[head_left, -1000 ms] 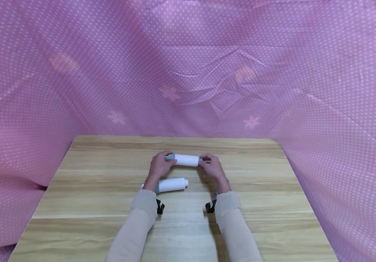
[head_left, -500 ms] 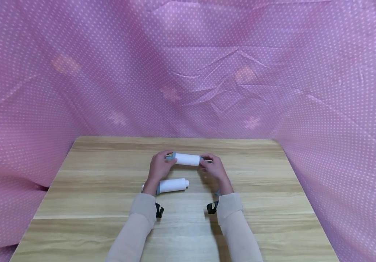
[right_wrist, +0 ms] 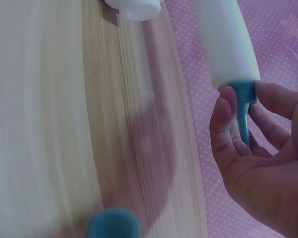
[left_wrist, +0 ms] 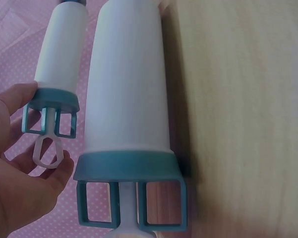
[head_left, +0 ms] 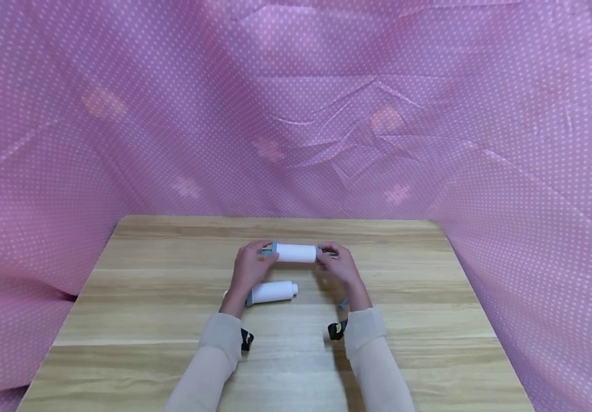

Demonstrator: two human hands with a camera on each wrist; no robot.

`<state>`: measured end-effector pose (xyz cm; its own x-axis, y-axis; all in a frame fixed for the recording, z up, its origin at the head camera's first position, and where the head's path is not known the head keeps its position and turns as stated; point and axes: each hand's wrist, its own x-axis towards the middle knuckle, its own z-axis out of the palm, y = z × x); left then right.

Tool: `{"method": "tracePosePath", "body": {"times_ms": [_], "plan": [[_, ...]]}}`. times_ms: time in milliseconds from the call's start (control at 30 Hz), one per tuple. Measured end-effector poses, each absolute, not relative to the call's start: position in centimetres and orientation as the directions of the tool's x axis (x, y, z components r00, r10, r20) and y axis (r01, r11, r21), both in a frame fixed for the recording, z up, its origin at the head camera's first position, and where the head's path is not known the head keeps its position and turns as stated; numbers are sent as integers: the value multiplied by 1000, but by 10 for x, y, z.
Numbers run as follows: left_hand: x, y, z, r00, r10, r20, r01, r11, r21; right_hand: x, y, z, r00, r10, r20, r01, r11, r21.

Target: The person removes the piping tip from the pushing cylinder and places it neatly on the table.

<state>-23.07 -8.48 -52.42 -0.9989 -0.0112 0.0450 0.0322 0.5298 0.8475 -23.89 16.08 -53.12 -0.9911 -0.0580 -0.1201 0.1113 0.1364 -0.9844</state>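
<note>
Both hands hold a white icing syringe [head_left: 296,253] level above the far part of the table. My left hand [head_left: 248,266] grips its teal collar [left_wrist: 54,99], thumb at the edge of the barrel and other fingers behind the finger loops and the white ring plunger [left_wrist: 48,153]. At the opposite end my right hand [head_left: 339,266] pinches the teal nozzle [right_wrist: 244,94], which sits against the barrel's end with its thin tip among the fingers. A second syringe [head_left: 272,292] of the same kind lies on the table near my left wrist, its white outlet bare.
A loose teal nozzle [head_left: 343,303] lies on the wooden table [head_left: 419,343] beside my right wrist, its round opening showing in the right wrist view. Pink dotted cloth [head_left: 296,114] hangs behind the table and along both sides. Black wrist mounts [head_left: 336,330] sit at the cuffs.
The held syringe has shifted slightly right and sits more level. Both forearms have drawn a little toward the near edge, and the loose nozzle by the right wrist shows more.
</note>
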Motion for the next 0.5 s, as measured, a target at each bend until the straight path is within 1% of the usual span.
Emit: {"method": "tracePosePath", "body": {"times_ms": [167,500], "plan": [[-225,-85,-521,-997,3,72,62,543,837,-235,164,-530,-993,-56,-103,94,150,-984],[-219,-85,-516,-993,26,116,110,562,820,-226,168,-520,-995,-68,-71,61,134,-989]]}}
